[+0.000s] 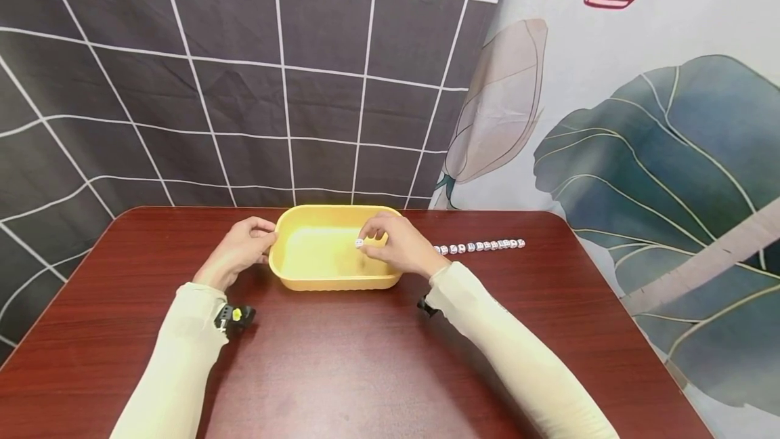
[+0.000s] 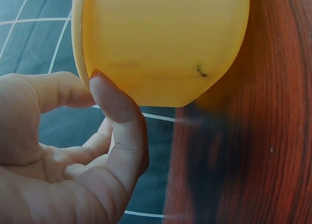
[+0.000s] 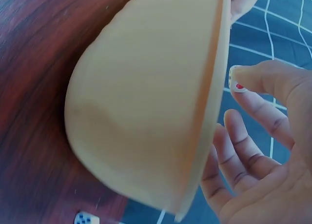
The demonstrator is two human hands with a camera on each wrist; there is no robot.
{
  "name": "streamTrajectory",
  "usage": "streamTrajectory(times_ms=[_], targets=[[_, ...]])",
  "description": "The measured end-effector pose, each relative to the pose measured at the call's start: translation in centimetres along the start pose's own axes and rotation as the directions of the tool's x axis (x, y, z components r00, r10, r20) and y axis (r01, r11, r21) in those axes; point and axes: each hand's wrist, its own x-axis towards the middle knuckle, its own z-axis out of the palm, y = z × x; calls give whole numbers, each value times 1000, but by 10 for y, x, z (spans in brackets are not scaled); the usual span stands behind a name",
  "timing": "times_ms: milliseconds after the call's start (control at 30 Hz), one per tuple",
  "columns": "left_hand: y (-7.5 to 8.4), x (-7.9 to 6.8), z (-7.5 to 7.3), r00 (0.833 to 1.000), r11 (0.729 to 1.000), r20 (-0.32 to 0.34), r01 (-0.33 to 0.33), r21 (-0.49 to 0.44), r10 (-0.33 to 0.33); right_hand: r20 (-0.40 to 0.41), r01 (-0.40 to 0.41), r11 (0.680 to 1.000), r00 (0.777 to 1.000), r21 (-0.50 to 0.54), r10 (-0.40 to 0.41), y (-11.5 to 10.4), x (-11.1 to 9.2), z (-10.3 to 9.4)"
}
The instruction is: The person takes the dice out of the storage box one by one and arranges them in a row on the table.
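Note:
A yellow plastic basin (image 1: 338, 284) with rounded ends stands on the table. At its left end, my left hand (image 1: 239, 251) pinches the rim between thumb (image 2: 117, 102) and index finger; the other fingers curl behind, off the wall. Over the basin's right part, my right hand (image 1: 401, 244) holds a white die (image 1: 359, 244) between thumb and index finger. In the right wrist view a red pip shows on that die (image 3: 237, 79), and the remaining fingers spread beside the basin's rim (image 3: 214, 102).
A straight row of white dice (image 1: 479, 246) runs rightward from behind the right wrist along the dark red wooden table (image 1: 341, 364). One die (image 3: 87, 218) with blue pips shows below the basin in the right wrist view. A dark gridded cloth (image 1: 244, 100) hangs behind.

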Motion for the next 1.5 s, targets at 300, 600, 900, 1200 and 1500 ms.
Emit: streamTrajectory(times_ms=[300,600,900,1200,1500], targets=[[0,2,0,1000,1000,-5,7,15,-7,-9,-35,999,999,26,36,15,-14,-19],[-1,3,0,1000,1000,-10,2,11,-2,-15,-73,996,997,57,74,29,-25,-38],[0,2,0,1000,1000,-16,3,11,-3,-15,-89,994,996,70,90,48,-35,-53],[0,3,1,1000,1000,-17,-1,-10,1,-7,-137,990,990,44,138,72,-49,-69],[-2,4,0,1000,1000,-17,4,-7,-4,-18,-153,987,988,49,154,88,-63,-87]])
